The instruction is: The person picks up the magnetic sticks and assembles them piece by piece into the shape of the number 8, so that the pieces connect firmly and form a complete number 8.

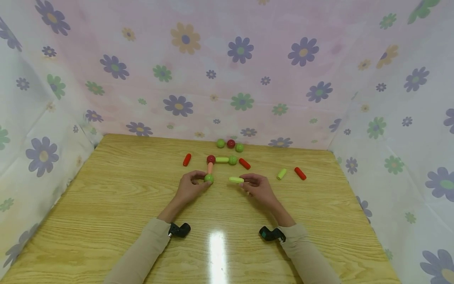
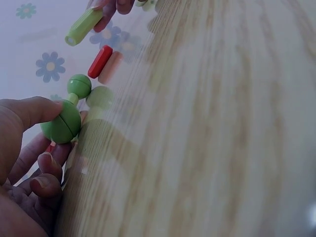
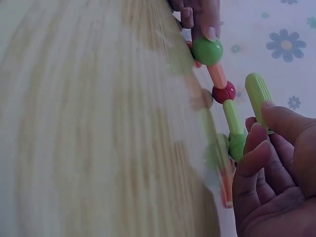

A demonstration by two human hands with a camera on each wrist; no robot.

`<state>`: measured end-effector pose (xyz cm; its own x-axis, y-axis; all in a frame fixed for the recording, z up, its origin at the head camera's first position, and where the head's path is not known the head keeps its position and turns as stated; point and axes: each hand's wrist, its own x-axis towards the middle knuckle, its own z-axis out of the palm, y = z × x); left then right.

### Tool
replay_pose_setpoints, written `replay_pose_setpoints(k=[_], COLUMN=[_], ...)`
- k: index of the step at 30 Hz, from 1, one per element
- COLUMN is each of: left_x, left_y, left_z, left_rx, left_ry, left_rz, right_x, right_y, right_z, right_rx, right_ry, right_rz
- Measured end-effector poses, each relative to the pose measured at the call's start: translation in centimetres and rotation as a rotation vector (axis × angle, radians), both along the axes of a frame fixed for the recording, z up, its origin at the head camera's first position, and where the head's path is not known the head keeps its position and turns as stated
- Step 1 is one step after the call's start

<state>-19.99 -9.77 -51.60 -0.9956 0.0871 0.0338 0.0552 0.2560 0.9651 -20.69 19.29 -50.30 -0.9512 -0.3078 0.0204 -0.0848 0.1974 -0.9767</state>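
A chain of toy pieces lies on the wooden table [image 1: 106,205]: a green ball [image 1: 209,178], a pink stick [image 1: 210,168], a red ball [image 1: 211,159], a light green stick [image 1: 222,159] and a second green ball [image 1: 232,159]. My left hand [image 1: 190,186] pinches the near green ball [image 2: 61,124] between thumb and fingers. My right hand [image 1: 257,186] holds a loose light green stick [image 1: 236,180] by one end, its free end pointing at that ball. In the right wrist view that stick [image 3: 257,96] sits between thumb and fingertips.
Two green balls [image 1: 220,143] [image 1: 239,148] and a red ball [image 1: 231,143] sit by the flowered back wall. Loose red sticks [image 1: 186,159] [image 1: 244,163] [image 1: 300,173] and a green stick [image 1: 281,174] lie around the chain. Flowered cloth walls close in three sides.
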Motion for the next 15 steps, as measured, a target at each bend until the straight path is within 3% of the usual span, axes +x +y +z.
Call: replay_pose_setpoints(k=[15], left_x=[0.0], left_y=[0.0], left_z=[0.1], left_rx=[0.005], left_ry=[0.015], left_rz=[0.001], right_x=[-0.1], right_y=[-2.4], right_z=[-0.3], right_rx=[0.04], right_ry=[0.013], right_rz=[-0.005])
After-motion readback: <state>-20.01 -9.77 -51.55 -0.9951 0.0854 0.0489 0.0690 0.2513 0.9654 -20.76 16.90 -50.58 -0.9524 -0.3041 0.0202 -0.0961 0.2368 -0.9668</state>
